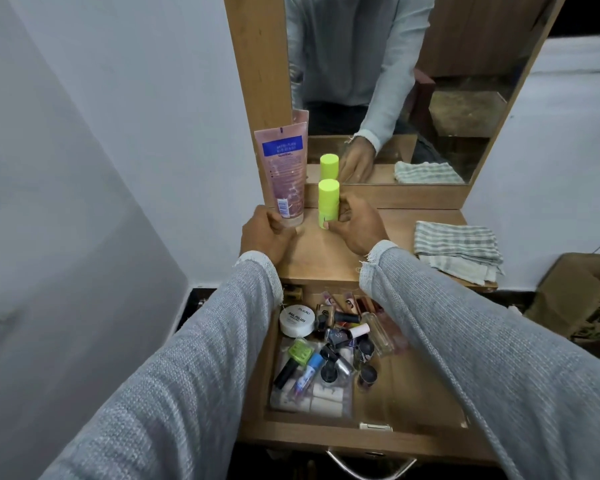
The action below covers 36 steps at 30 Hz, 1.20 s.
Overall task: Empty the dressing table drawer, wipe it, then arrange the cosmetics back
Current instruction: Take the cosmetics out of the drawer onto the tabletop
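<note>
drawer (413, 393) open; left fingers (274, 225) round glossy pink tube (284, 174), right fingers (343, 216) seemingly round cylindrical lime bottle (328, 206)

Glossy plastic tube (284, 174), wood tabletop (395, 230) (matt), woven cloth (458, 247)

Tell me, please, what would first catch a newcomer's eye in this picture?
Two hands at the dressing table: the left hand grips a pink tube standing upright, and the right hand holds a lime-green bottle before the mirror. Below, the open drawer holds jumbled cosmetics; a striped cloth lies at right.
</note>
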Each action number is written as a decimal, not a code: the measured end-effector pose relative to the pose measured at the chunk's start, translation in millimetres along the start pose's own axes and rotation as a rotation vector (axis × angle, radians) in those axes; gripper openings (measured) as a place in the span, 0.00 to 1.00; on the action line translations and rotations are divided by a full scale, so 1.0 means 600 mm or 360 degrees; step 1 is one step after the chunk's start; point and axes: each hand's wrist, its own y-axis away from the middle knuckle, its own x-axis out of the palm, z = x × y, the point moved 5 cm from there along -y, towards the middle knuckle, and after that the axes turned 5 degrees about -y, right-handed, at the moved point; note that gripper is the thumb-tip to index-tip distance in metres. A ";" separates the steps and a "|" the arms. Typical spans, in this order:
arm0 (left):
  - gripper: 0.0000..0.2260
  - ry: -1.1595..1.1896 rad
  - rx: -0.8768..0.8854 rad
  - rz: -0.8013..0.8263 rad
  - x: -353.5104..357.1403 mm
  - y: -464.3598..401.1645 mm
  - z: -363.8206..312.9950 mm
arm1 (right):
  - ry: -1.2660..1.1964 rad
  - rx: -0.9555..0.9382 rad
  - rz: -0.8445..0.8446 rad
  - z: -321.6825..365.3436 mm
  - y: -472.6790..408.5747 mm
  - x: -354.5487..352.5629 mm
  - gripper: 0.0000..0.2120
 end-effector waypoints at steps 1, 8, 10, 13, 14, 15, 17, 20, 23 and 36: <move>0.20 0.0008 -0.0030 -0.0029 -0.002 -0.007 -0.001 | 0.0007 0.0007 -0.0018 -0.001 -0.005 0.003 0.20; 0.30 -0.0184 0.0029 0.0071 0.012 -0.049 -0.006 | 0.0070 0.0062 -0.0043 -0.015 -0.021 0.026 0.17; 0.30 -0.0202 0.0088 0.0153 0.016 -0.056 -0.006 | 0.0085 0.0065 -0.0036 -0.018 -0.026 0.027 0.18; 0.31 -0.0156 0.0156 0.0247 0.011 -0.066 -0.011 | 0.0133 0.0058 -0.0025 -0.019 -0.030 0.029 0.19; 0.31 -0.0150 0.0171 0.0272 0.009 -0.068 -0.011 | 0.0148 0.0056 -0.0023 -0.021 -0.032 0.030 0.20; 0.31 -0.0135 0.0170 0.0285 0.007 -0.069 -0.010 | 0.0164 0.0054 -0.0022 -0.021 -0.033 0.030 0.20; 0.31 -0.0070 0.0124 0.0268 0.002 -0.067 -0.007 | 0.0192 0.0030 -0.0031 -0.018 -0.033 0.030 0.20; 0.30 -0.0023 0.0094 0.0233 0.000 -0.059 -0.006 | 0.0190 0.0019 -0.0033 -0.018 -0.032 0.032 0.19; 0.29 -0.0037 0.0078 0.0208 -0.004 -0.050 -0.005 | 0.0174 0.0071 -0.0040 -0.022 -0.027 0.025 0.20; 0.12 -0.0058 0.0546 0.0025 -0.042 0.145 -0.009 | 0.0393 -0.0525 0.0437 0.017 0.216 -0.044 0.04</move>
